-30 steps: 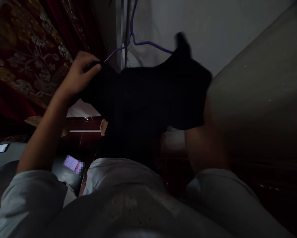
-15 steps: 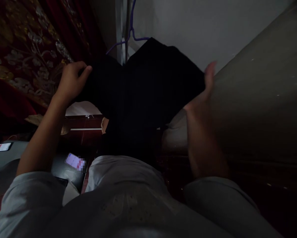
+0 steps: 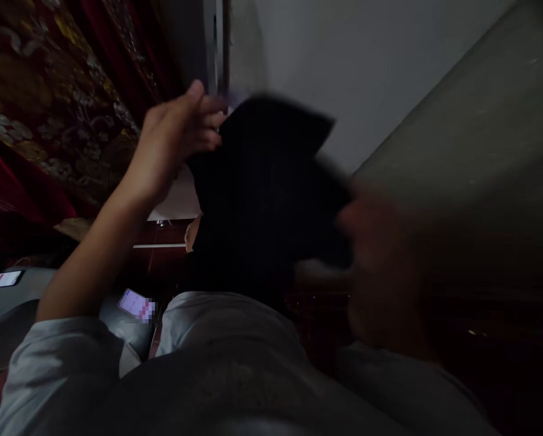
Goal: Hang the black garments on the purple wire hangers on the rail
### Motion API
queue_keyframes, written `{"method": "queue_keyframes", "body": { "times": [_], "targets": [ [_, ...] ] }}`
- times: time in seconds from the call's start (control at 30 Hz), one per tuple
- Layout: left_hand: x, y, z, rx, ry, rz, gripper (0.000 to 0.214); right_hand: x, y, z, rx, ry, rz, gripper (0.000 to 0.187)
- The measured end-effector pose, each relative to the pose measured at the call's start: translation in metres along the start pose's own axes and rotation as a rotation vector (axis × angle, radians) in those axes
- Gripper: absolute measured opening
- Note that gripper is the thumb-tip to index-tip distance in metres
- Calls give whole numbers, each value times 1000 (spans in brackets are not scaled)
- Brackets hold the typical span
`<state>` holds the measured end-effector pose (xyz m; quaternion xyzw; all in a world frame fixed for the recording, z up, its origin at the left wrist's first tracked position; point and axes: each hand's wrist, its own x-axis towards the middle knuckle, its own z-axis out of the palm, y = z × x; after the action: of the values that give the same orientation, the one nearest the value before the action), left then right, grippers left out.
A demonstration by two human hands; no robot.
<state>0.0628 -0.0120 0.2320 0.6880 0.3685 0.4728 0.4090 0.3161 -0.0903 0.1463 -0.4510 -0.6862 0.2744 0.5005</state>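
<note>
A black garment (image 3: 271,181) hangs spread in front of me, its type hard to make out in the dark. At its upper left edge is my left hand (image 3: 175,136), thumb raised and fingers stretched apart against the cloth. A blurred purple hanger (image 3: 237,100) shows just beyond those fingertips, mostly hidden. On the garment's right side, my right hand (image 3: 373,224) is smeared by motion, with its fingertips closed at the cloth's edge.
A red patterned curtain (image 3: 39,91) hangs at left beside a pale wall (image 3: 344,60). Two lit phones, one nearer (image 3: 136,304) and one farther left (image 3: 5,278), appear at lower left. A large grey-green surface (image 3: 480,133) slants along the right.
My left hand has moved right and up along the garment, its fingers opening. My right hand has come lower and inward, drawing the right side down. The hanger is now mostly covered.
</note>
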Motion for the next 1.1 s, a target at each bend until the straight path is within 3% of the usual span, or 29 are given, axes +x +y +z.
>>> {"method": "queue_keyframes", "body": {
  "times": [0.1,0.13,0.17,0.2,0.27,0.33,0.37,0.4,0.5,0.57,0.63,0.73,0.8,0.87,0.9,0.97,1.03,1.1],
  "targets": [
    [-23,4,4,-116,-114,-241,35,-14,-14,17,63,-730,-246,62],
    [-33,3,-2,-70,-127,-266,31,-13,-13,19,80,-888,-281,60],
    [-43,2,-9,-16,-147,-292,28,-9,-9,19,96,-934,-284,56],
    [-54,2,-19,32,-185,-340,29,-3,-4,18,108,-867,-261,50],
    [-76,4,-39,95,-351,-489,32,10,12,13,98,-574,-232,46],
    [-94,11,-56,189,-488,-576,34,20,30,10,23,-303,-211,55],
    [-101,15,-62,251,-507,-584,34,23,38,10,-7,-259,-196,59],
    [-104,19,-66,308,-490,-574,35,24,44,12,-12,-290,-171,57],
    [-102,23,-70,425,-366,-474,34,20,58,19,124,-578,-22,34],
    [-90,18,-71,473,-263,-347,32,18,62,21,240,-586,94,35],
    [-74,10,-71,551,-131,-189,30,24,63,21,334,-320,156,37],
    [-54,-2,-70,745,161,175,26,52,57,17,453,161,99,37],
    [-47,-10,-66,883,373,459,33,82,51,14,510,304,8,27],
    [-48,-18,-56,927,470,673,32,111,45,11,580,348,-61,20],
    [-51,-22,-49,920,445,726,31,122,43,11,620,370,-73,20],
    [-58,-34,-32,893,262,700,34,135,43,13,693,427,-61,23],
    [-64,-49,-14,916,41,519,38,132,48,17,746,482,-16,25],
    [-66,-69,2,1013,-97,292,51,118,59,22,766,553,41,26]
  ]
}}
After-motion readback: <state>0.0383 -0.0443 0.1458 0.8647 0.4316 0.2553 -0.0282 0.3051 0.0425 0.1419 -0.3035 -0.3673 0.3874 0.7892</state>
